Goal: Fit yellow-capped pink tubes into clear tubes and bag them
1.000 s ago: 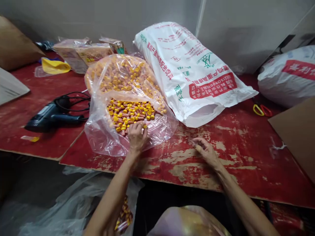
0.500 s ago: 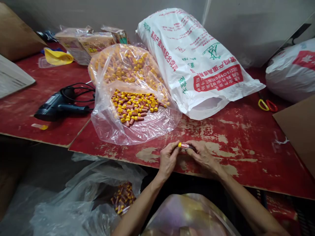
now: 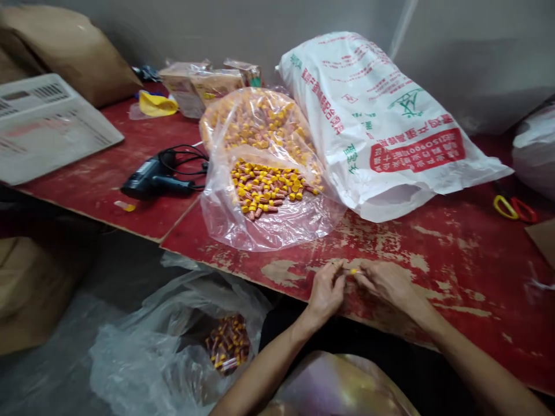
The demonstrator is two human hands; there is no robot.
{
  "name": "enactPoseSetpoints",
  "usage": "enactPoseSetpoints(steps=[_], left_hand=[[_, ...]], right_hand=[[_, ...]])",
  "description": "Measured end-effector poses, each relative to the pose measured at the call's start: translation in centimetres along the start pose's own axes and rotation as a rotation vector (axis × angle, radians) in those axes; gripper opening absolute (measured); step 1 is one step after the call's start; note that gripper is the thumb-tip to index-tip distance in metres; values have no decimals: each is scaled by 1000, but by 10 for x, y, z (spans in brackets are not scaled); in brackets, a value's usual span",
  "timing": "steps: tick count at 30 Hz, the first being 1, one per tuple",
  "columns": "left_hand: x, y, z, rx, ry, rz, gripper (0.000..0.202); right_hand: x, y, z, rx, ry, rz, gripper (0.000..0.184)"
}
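Over the table's front edge, my right hand is closed on a small yellow-capped tube; its yellow end sticks out toward the left. My left hand is pinched just beside it, a narrow gap away from the cap. Whatever sits between the left fingertips is too small and blurred to name. Beyond both hands lies a clear plastic bag full of tubes, with a loose pile of yellow-capped tubes at its mouth. Below the table edge, another plastic bag holds more such tubes.
A large white printed sack lies behind the tubes. To the left are a heat gun with its cord, a single tube and a white box. Scissors lie at the right on the worn red table.
My hands have drawn apart; the left fingers have come off the tube's cap, while the right keeps hold. The camera has turned left, so the scene sits further right.
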State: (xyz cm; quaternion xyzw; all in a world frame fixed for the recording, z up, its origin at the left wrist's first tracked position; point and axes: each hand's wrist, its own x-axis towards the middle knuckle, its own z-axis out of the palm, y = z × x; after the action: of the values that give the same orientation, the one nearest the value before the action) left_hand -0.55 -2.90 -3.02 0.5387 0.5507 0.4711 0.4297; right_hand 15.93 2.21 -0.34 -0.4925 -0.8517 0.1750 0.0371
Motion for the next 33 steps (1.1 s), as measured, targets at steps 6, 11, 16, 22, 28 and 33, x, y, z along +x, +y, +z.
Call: enactPoseSetpoints(steps=[6,11,16,22,28,33], left_hand=[[2,3,-18,147,236,48,32],[47,-1,-73,532,386,187,27],[108,-22,-148,1072,447,157,33],[141,-41,-177,1362,350,152,36],[134,-37,-172,1454,391,129,26],[113,-32,-157,1348,415,241,24]], right_hand=[[15,6,1,-233,-157,-63,17],[21,21,6,-74,-55,-171,26],[34,32,21,-166,339,-144,29],[62,60,-3,-136,555,-16,27],[146,99,-55,-36,519,391,32],[211,101,-56,42,447,437,31]])
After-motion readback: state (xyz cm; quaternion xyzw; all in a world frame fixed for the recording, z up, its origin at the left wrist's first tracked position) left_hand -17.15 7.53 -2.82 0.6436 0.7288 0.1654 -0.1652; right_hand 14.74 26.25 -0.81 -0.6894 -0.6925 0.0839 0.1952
